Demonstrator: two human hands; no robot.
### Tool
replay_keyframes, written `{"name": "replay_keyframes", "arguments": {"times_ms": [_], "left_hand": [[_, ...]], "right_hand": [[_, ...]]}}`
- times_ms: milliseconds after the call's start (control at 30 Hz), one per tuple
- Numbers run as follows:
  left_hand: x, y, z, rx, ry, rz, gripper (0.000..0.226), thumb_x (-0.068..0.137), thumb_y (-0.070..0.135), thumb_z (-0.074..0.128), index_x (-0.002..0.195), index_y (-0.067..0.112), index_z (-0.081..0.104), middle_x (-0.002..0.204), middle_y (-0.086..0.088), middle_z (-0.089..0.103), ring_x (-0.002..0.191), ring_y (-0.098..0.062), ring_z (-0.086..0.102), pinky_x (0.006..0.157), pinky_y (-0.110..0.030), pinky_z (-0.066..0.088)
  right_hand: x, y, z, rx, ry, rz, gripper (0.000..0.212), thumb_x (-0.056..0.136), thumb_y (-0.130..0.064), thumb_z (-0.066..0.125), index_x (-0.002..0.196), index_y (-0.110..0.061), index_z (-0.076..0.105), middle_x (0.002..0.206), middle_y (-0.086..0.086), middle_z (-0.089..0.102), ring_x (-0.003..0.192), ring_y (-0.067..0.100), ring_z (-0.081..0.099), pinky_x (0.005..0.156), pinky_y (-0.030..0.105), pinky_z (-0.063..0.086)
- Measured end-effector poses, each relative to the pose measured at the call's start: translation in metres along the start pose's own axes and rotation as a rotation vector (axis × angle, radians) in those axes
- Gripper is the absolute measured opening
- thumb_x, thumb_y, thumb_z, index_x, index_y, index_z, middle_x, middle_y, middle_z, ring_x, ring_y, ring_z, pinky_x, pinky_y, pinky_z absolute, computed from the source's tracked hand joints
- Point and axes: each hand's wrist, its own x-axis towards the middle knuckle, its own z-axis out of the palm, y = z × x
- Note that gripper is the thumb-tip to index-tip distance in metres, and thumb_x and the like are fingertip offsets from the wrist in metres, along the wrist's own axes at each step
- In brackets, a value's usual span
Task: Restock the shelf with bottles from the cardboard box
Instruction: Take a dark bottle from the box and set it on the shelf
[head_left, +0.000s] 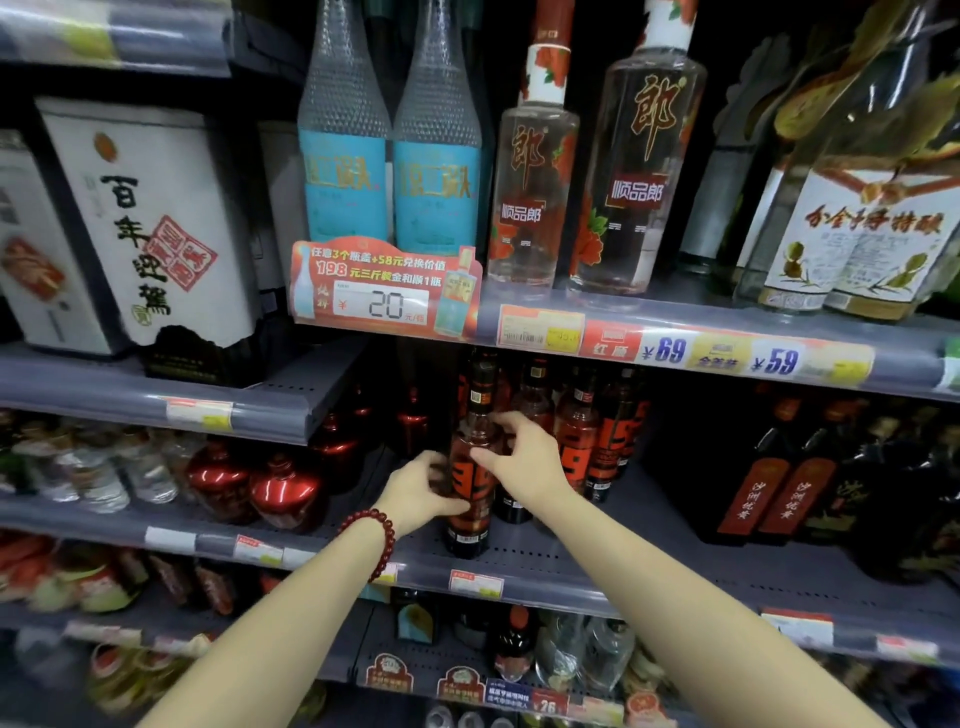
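Head view: we have both hands on one bottle (470, 483) with an orange "39" label, standing upright at the front edge of the middle shelf (545, 564). Left hand (423, 493), beaded bracelet (375, 540) on the wrist, wraps the lower body from the left, fingers closed round the label. Right hand (524, 457) sits higher: its fingers (498, 421) curl over the shoulder and the thumb presses the front, so it is pinching the bottle rather than spread wide. We read the two-hand hold as steadying and turning it so the label faces out, low hand taking the weight, high hand stopping a tip.

Matching bottles (582, 436) stand just behind and to the right, so this one goes at the head of that row. Red round flasks (288, 491) sit to the left, near but apart; dark bottles (763, 493) are well apart on the right. A price strip (475, 583) runs just under the bottle.

Cardboard box not in view. Bottle base looks down on the shelf, though contact is hard to confirm. Risk, as we judge it: knocking the neighbours behind.
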Motion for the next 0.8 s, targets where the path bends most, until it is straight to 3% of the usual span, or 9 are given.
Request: {"name": "replay_keyframes", "arguments": {"times_ms": [133,267,467,633,800], "left_hand": [[-0.025,0.007,-0.024,0.043,0.064,-0.016,0.059,0.070,0.023,0.084,0.122,0.018,0.055,0.107,-0.003,0.061,0.096,-0.018,0.063,0.082,-0.025,0.050],[-0.047,0.006,-0.049,0.132,0.176,0.000,0.030,0.076,0.021,0.079,0.102,0.018,0.066,0.095,-0.001,0.067,0.083,-0.012,0.063,0.067,-0.012,0.045],[-0.075,-0.008,-0.103,0.273,0.255,-0.038,0.021,0.076,0.019,0.077,0.093,0.019,0.064,0.084,0.002,0.064,0.070,-0.005,0.058,0.070,-0.016,0.044],[-0.110,-0.035,-0.177,0.405,0.363,-0.069,0.022,0.077,0.017,0.072,0.098,0.015,0.066,0.086,-0.001,0.069,0.074,-0.010,0.060,0.076,-0.019,0.048],[-0.158,-0.076,-0.271,0.496,0.449,-0.167,0.026,0.081,0.016,0.067,0.107,0.012,0.064,0.100,-0.005,0.070,0.093,-0.019,0.064,0.077,-0.024,0.048]], "right_hand": [[-0.023,0.002,-0.004,-0.018,-0.058,0.040,0.057,0.083,-0.022,0.072,0.134,-0.016,0.047,0.117,0.005,0.058,0.111,0.020,0.053,0.094,0.031,0.046],[-0.038,-0.007,0.008,-0.092,-0.069,-0.032,0.028,0.086,-0.021,0.069,0.111,-0.015,0.059,0.102,0.000,0.061,0.093,0.014,0.058,0.083,0.026,0.049],[-0.039,-0.051,0.051,-0.177,-0.232,-0.157,0.017,0.085,-0.019,0.067,0.101,-0.014,0.064,0.097,0.001,0.066,0.089,0.014,0.060,0.083,0.027,0.051],[-0.031,-0.112,0.117,-0.206,-0.373,-0.292,0.015,0.081,-0.016,0.067,0.096,-0.013,0.065,0.092,0.002,0.067,0.088,0.018,0.062,0.082,0.032,0.052],[-0.038,-0.188,0.206,-0.236,-0.532,-0.429,0.016,0.080,-0.014,0.063,0.094,-0.009,0.064,0.095,0.007,0.068,0.091,0.023,0.062,0.081,0.034,0.050]]}}
